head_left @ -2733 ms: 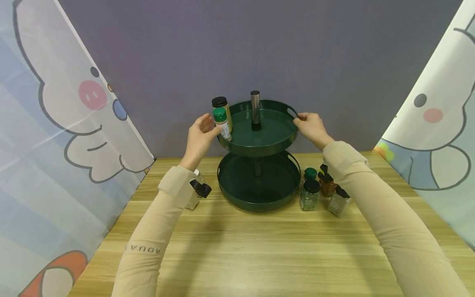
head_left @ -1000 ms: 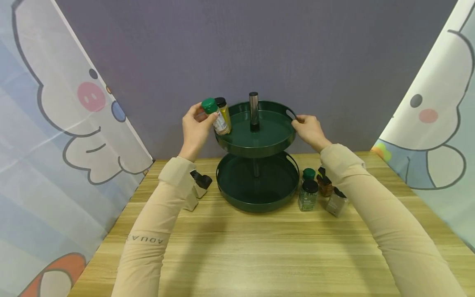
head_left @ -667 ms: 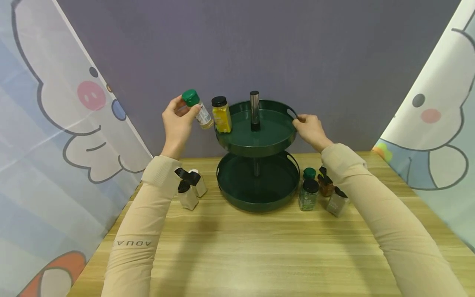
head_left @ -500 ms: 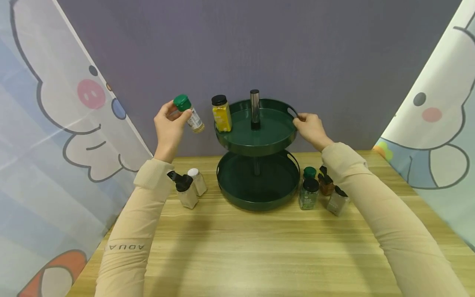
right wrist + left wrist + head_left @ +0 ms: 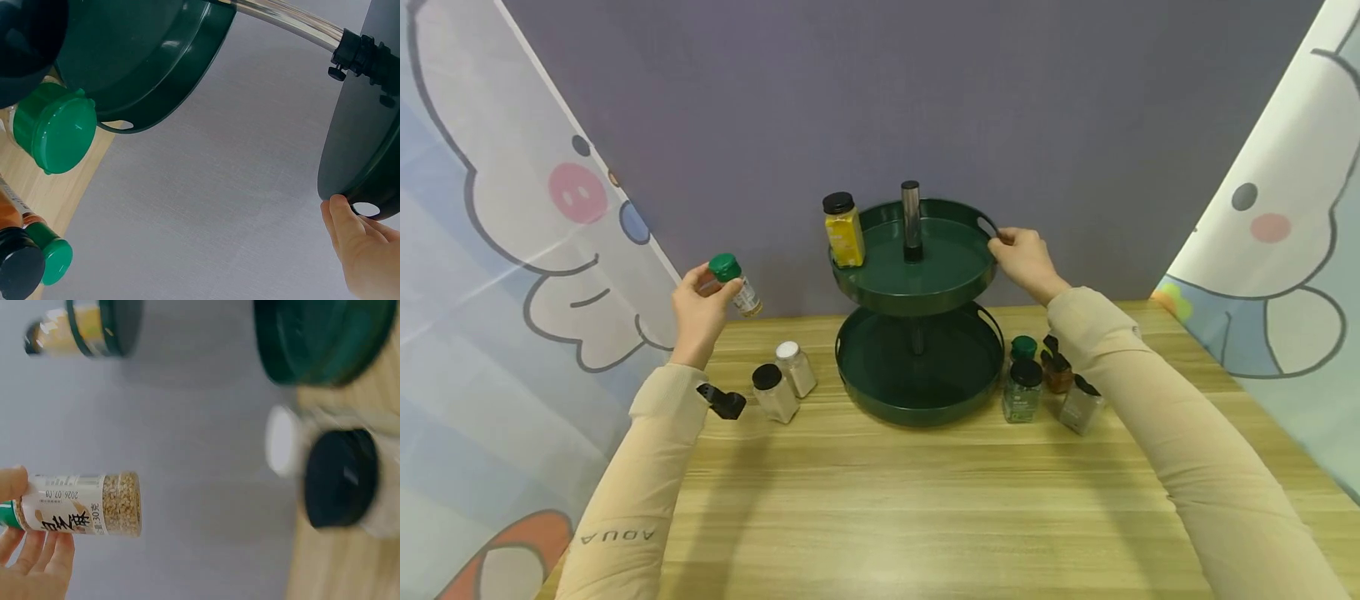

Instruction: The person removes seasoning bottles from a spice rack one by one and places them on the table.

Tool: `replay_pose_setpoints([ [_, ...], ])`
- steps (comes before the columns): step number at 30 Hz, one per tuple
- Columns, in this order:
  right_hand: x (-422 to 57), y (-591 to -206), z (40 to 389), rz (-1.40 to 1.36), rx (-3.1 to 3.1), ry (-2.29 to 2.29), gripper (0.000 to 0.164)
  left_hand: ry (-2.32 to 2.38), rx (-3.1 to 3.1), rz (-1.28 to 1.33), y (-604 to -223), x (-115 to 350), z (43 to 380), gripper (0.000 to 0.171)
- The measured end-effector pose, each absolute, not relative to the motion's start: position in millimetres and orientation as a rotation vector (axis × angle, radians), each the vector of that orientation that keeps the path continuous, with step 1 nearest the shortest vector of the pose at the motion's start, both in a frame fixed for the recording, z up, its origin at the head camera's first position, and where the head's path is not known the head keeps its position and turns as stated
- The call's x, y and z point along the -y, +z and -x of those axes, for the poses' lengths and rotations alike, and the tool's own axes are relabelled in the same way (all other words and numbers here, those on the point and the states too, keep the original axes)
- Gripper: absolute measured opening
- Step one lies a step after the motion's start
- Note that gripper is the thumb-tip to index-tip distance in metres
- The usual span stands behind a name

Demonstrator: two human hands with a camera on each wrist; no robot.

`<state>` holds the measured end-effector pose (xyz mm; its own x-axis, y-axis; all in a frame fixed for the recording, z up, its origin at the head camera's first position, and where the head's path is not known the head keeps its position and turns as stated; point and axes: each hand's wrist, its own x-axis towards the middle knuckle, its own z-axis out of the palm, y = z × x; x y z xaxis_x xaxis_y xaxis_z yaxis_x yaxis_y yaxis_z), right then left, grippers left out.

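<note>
In the head view my left hand (image 5: 698,315) holds a small clear jar (image 5: 745,297) with a green cap, tilted in the air left of a dark green two-tier tray stand (image 5: 917,293). Pale seeds fill this jar, as the left wrist view shows, and the thumb and fingers are around its cap end. My right hand (image 5: 1028,260) pinches the upper tray's rim beside the cut-out handle on the right. On that tray's left edge a yellow spice jar (image 5: 846,240) with a black lid stands upright. The lower tray (image 5: 917,415) holds nothing visible.
Two pale jars, one black-lidded (image 5: 775,396) and one white-lidded (image 5: 797,371), stand on the wooden table (image 5: 880,517) left of the stand. Several spice jars (image 5: 1022,400) cluster right of it, partly behind the right sleeve. A grey wall (image 5: 880,100) rises behind.
My left hand has lifted the green-capped seed jar off the upper tray's left edge, carried it left and lowered it somewhat. The right hand keeps its place on the rim.
</note>
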<state>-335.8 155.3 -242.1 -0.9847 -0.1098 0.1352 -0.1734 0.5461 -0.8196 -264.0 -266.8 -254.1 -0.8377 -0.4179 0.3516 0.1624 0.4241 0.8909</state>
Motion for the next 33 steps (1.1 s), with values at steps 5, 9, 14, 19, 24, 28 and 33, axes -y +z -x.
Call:
replay_pose_setpoints([
  [5,-156.1,-240.7,333.8,-0.251,2.705,1.433,0.053,-1.444,2.243,-0.294,-281.1,289.2,262.7,0.057],
  [9,-155.5,-239.8,332.9,-0.249,2.698,1.434,0.053,-1.426,2.338,-0.341,-306.2,304.7,260.0,0.063],
  [14,-155.4,-239.8,333.1,-0.253,2.696,1.433,0.054,-1.427,2.415,-0.341,-334.0,317.4,257.3,0.064],
  [19,-154.5,-239.7,330.9,-0.254,2.697,1.431,0.053,-1.449,2.445,-0.34,-350.8,320.5,258.6,0.059],
  [24,-152.6,-239.5,328.3,-0.237,2.693,1.431,0.053,-1.504,2.459,-0.329,-360.4,318.5,261.0,0.061],
  [28,-152.7,-239.6,328.5,-0.238,2.69,1.426,0.052,-1.51,2.492,-0.367,-368.6,317.9,262.2,0.066],
  [33,-154.2,-240.7,329.7,-0.257,2.697,1.42,0.053,-1.481,2.505,-0.402,-377.9,316.9,265.8,0.06],
])
